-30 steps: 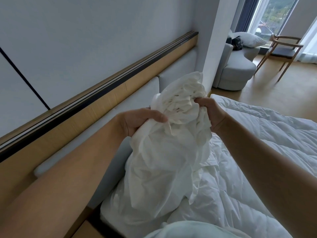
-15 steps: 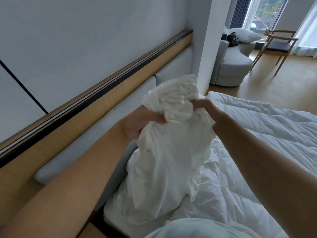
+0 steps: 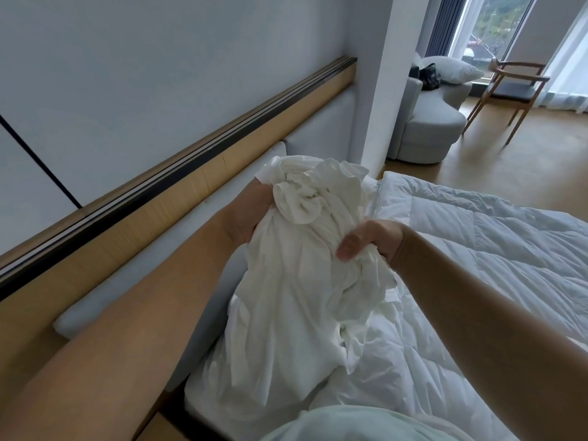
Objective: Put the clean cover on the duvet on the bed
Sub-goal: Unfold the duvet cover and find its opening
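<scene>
A bunched white duvet cover (image 3: 302,281) hangs in front of me above the bed's near corner, crumpled at the top and trailing down onto the bedding. My left hand (image 3: 246,214) grips the gathered fabric from the left, its fingers hidden inside the folds. My right hand (image 3: 370,238) pinches a fold of the cover lower down on the right, thumb on top. The quilted white duvet (image 3: 477,249) lies spread over the bed to the right, and the cover's lower end rests on it.
A padded grey headboard (image 3: 152,281) under a wooden ledge (image 3: 178,198) runs along the wall at left. A white pillar (image 3: 388,90) stands past the bed. Beyond it are a grey armchair (image 3: 432,122) with a pillow and a wooden chair (image 3: 515,87) on the wood floor.
My right hand has dropped from the top of the bunch to a lower fold. The left hand has moved up and further into the gathered fabric. The bunch sits slightly further from me.
</scene>
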Action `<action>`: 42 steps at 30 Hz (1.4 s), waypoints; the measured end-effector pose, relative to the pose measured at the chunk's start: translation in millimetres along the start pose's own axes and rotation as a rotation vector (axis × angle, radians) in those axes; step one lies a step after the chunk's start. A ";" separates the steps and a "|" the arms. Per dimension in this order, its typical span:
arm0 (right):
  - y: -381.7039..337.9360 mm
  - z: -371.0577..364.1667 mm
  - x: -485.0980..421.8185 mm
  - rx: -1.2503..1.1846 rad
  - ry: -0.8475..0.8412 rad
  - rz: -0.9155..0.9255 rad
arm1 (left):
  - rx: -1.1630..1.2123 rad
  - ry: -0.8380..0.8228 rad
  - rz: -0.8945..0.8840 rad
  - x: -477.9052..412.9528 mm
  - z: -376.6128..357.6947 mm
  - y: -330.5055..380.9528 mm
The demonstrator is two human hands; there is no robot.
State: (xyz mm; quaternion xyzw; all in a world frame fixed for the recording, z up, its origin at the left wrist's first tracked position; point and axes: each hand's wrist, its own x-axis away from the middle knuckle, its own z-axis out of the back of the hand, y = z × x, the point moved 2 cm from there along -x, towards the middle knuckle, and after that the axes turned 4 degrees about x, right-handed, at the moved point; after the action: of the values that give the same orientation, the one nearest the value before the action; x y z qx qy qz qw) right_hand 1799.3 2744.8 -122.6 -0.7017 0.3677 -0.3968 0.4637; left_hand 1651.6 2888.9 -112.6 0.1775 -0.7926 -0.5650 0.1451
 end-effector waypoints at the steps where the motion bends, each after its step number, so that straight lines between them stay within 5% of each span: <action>1: 0.3 3.6 1.4 -0.034 0.026 0.018 | -0.006 0.016 -0.001 1.9 2.1 0.5; 7: -4.0 28.0 0.5 -0.208 0.292 0.187 | -0.018 -0.031 0.210 18.0 11.5 -2.8; 12: -3.0 33.3 -13.1 -0.256 0.426 0.255 | -0.174 -0.224 0.466 29.0 -16.0 -13.9; 20: -10.4 42.3 -14.8 -0.234 0.520 0.281 | -0.021 0.000 0.334 23.4 -22.0 -21.3; 24: -7.0 42.4 -10.0 -0.173 0.501 0.195 | 0.134 -0.139 0.356 30.5 -15.0 -21.3; 27: -1.7 39.1 -11.1 -0.154 0.436 0.163 | -0.030 -0.253 0.432 31.8 -10.0 -16.1; 38: -1.5 48.9 -6.5 -0.006 0.455 0.132 | -0.078 -0.176 0.385 30.2 5.2 -0.4; 42: 0.3 49.5 -6.6 -0.014 0.449 0.116 | -0.242 -0.286 0.495 28.6 2.4 1.6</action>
State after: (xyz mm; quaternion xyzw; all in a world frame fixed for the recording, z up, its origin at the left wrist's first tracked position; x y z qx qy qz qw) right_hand 1840.9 2768.3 -136.9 -0.5765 0.5041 -0.5133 0.3874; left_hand 1624.8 2878.7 -111.0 -0.1210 -0.7512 -0.6218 0.1854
